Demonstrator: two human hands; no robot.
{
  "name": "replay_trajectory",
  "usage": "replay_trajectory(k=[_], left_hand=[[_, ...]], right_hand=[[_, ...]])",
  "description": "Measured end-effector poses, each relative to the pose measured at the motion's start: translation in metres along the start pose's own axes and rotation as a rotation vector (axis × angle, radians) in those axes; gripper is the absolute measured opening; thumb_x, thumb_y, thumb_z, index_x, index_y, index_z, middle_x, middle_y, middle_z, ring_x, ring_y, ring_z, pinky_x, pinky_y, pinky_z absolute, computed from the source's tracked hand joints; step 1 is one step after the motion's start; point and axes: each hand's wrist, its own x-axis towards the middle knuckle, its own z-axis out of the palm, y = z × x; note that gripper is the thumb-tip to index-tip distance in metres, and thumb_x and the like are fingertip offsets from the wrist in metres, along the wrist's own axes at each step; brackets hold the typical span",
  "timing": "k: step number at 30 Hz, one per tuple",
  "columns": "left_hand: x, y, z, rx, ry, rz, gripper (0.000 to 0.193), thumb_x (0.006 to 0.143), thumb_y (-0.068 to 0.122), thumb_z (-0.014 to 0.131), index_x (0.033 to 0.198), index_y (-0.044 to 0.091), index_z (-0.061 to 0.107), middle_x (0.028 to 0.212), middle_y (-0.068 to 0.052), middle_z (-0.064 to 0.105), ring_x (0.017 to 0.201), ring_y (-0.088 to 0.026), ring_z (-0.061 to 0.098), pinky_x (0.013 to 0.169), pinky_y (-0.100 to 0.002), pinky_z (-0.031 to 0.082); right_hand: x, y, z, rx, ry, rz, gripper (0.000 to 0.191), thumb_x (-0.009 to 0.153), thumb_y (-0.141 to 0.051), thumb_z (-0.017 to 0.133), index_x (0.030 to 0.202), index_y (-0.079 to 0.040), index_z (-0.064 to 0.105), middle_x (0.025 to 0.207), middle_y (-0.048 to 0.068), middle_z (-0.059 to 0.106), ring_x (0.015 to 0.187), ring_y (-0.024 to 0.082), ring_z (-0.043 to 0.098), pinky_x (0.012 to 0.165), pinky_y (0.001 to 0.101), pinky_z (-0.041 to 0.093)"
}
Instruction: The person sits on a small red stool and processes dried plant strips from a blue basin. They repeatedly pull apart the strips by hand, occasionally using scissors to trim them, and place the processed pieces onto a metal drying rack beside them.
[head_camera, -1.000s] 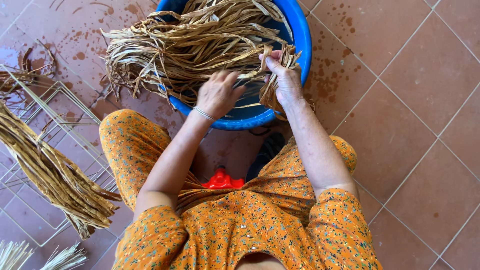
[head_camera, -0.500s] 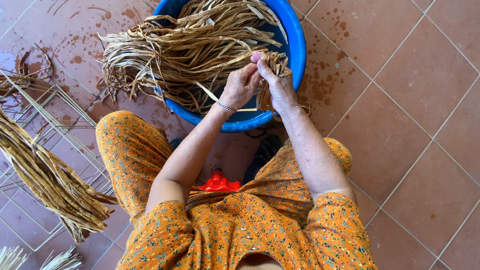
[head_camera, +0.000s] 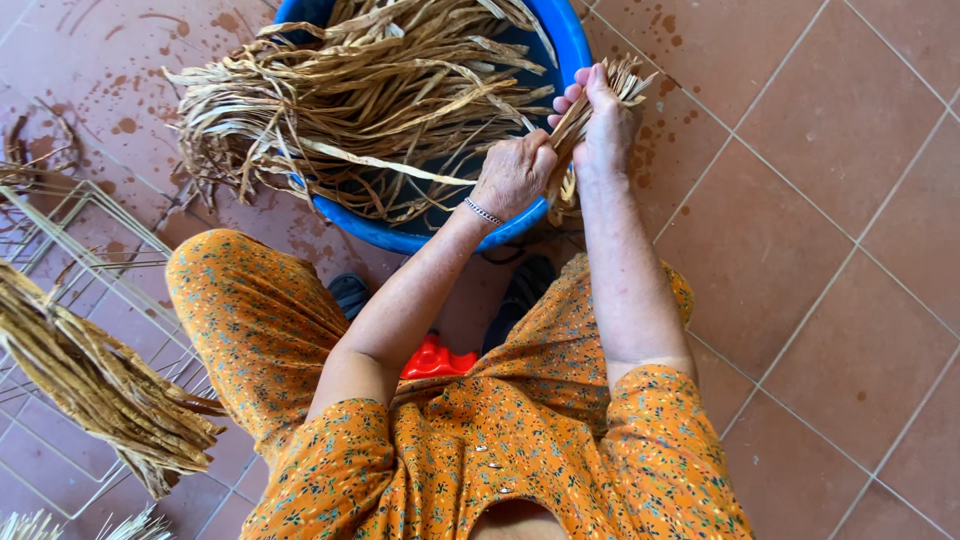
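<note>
A blue plastic basin (head_camera: 570, 40) on the tiled floor holds a heap of long tan dried leaf strips (head_camera: 370, 90) that spill over its left rim. My right hand (head_camera: 603, 122) is closed around a small bundle of strips (head_camera: 580, 125) at the basin's right rim. My left hand (head_camera: 513, 175) grips the same bundle just below and to the left, and a single long strip (head_camera: 385, 165) trails from it across the basin. A thin bracelet sits on my left wrist.
A wire rack (head_camera: 90, 270) lies on the floor at the left with a thick bundle of dried strips (head_camera: 95, 385) on it. A red low stool (head_camera: 432, 360) shows between my knees. Terracotta tiles (head_camera: 820, 200), splashed with dark spots, spread to the right.
Both hands have come together at the basin's right rim. The left hand moved right from the heap to the bundle held by the right hand, pulling one strip along.
</note>
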Motion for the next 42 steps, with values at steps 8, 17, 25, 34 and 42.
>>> replay_trajectory(k=[8, 17, 25, 34, 42], left_hand=[[-0.013, 0.033, -0.012, -0.124, -0.032, -0.037, 0.020, 0.096, 0.019, 0.051, 0.089, 0.002, 0.058, 0.074, -0.023, 0.065, 0.070, -0.043, 0.066, 0.067, -0.054, 0.052], [-0.053, 0.013, -0.032, -0.141, -0.097, 0.121, 0.011, 0.092, 0.013, 0.059, 0.089, 0.003, 0.057, 0.076, -0.019, 0.064, 0.074, -0.041, 0.065, 0.068, -0.051, 0.053], [-0.101, -0.058, -0.068, -0.009, -0.207, 0.143, 0.006, 0.090, 0.009, 0.060, 0.089, 0.004, 0.056, 0.078, -0.016, 0.063, 0.079, -0.037, 0.064, 0.073, -0.048, 0.053], [-0.139, -0.162, -0.066, 0.408, -0.314, -0.113, 0.007, 0.092, 0.013, 0.063, 0.097, 0.009, 0.065, 0.094, -0.011, 0.072, 0.101, -0.035, 0.062, 0.087, -0.056, 0.043], [-0.067, -0.087, -0.025, 0.586, -0.413, -0.207, 0.119, 0.057, 0.057, 0.093, 0.153, 0.013, 0.039, 0.157, -0.019, 0.039, 0.139, -0.040, 0.040, 0.103, -0.074, 0.028]], right_hand=[[0.042, -0.032, -0.050, 0.224, 0.065, -0.081, 0.026, 0.102, -0.029, 0.065, 0.101, -0.004, 0.064, 0.068, 0.002, 0.056, 0.054, 0.016, 0.052, 0.051, 0.0358, 0.047], [0.072, -0.088, -0.129, 0.387, 0.254, -0.211, 0.019, 0.105, -0.019, 0.058, 0.100, -0.001, 0.060, 0.058, 0.004, 0.049, 0.047, 0.019, 0.046, 0.047, 0.0384, 0.042], [0.074, -0.137, -0.211, 0.545, 0.362, -0.231, 0.024, 0.107, -0.027, 0.056, 0.098, -0.005, 0.058, 0.056, 0.001, 0.044, 0.046, 0.019, 0.042, 0.047, 0.0395, 0.040], [0.043, -0.173, -0.244, 0.474, 0.410, -0.487, 0.027, 0.098, -0.028, 0.070, 0.110, -0.004, 0.067, 0.069, 0.004, 0.056, 0.060, 0.021, 0.054, 0.062, 0.0442, 0.050], [-0.047, -0.160, -0.096, 0.111, 0.056, -0.509, 0.029, 0.099, -0.037, 0.071, 0.106, -0.009, 0.066, 0.092, 0.009, 0.071, 0.085, 0.025, 0.071, 0.081, 0.0508, 0.061]])
